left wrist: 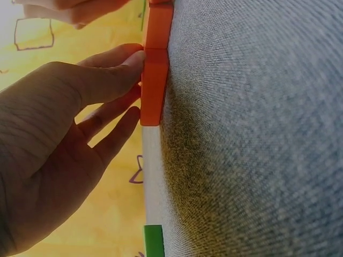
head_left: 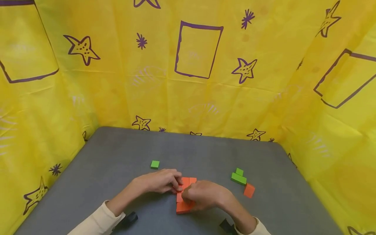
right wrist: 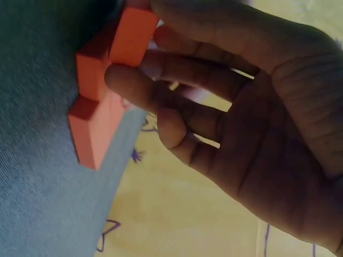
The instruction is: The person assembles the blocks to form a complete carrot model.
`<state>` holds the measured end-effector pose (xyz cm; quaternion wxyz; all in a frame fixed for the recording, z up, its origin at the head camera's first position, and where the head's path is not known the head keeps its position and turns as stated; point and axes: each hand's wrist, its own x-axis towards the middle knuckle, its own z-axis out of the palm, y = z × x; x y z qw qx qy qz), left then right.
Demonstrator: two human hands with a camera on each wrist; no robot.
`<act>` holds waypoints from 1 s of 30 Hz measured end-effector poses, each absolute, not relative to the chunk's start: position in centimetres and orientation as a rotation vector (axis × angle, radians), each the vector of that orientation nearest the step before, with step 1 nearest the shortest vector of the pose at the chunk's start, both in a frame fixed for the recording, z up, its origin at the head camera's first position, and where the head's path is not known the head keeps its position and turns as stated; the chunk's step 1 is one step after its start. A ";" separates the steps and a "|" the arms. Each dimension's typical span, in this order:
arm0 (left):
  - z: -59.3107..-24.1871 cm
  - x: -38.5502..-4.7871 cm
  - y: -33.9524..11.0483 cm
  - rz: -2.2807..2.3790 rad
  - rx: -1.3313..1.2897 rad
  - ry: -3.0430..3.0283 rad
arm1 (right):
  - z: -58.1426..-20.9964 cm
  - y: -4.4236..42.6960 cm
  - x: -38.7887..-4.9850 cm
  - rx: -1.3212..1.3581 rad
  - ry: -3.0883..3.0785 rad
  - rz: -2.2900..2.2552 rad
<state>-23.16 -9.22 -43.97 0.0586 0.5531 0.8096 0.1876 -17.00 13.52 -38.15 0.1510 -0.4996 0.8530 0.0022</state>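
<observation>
Flat orange blocks (head_left: 185, 182) lie side by side in a group on the grey table, in front of the person. My left hand (head_left: 164, 180) touches the left side of the group; in the left wrist view its thumb and fingertips rest against an orange block (left wrist: 154, 88). My right hand (head_left: 205, 195) reaches over the near right part of the group and partly hides it. In the right wrist view, the right hand pinches one orange block (right wrist: 132, 37) between thumb and fingers, tilted against the other orange blocks (right wrist: 92, 126).
A small green block (head_left: 155, 164) lies beyond the left hand. To the right are a long green block (head_left: 239, 179), a smaller green block (head_left: 239, 171) behind it, and a loose orange block (head_left: 249, 190). Yellow patterned cloth (head_left: 152, 88) surrounds the grey table (head_left: 123, 156).
</observation>
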 end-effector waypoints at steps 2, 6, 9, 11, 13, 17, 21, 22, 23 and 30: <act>-44.0 -23.1 -9.2 0.572 1.664 2.448 | -38.6 13.2 -16.8 -1.405 2.480 0.075; -44.1 -23.1 -9.1 0.575 1.689 2.447 | -39.1 13.0 -16.6 -1.341 2.536 0.157; -44.2 -23.1 -9.2 0.564 1.722 2.460 | -39.6 12.7 -16.7 -1.336 2.570 0.203; -44.2 -23.0 -9.2 0.553 1.740 2.469 | -39.8 12.5 -16.9 -1.346 2.586 0.223; -44.2 -23.0 -9.3 0.550 1.746 2.477 | -40.0 12.4 -17.0 -1.364 2.596 0.246; -44.0 -23.0 -9.4 0.550 1.742 2.481 | -40.1 12.2 -17.2 -1.377 2.583 0.204; -43.9 -23.0 -9.4 0.551 1.725 2.477 | -40.3 12.1 -17.3 -1.363 2.560 0.159; -43.9 -23.0 -9.4 0.554 1.721 2.472 | -40.3 12.0 -17.3 -1.358 2.558 0.156; -44.0 -23.0 -9.4 0.555 1.720 2.469 | -40.3 12.0 -17.3 -1.356 2.559 0.157; -43.8 -23.1 -9.2 0.550 1.727 2.474 | -40.4 12.2 -17.5 -1.346 2.567 0.163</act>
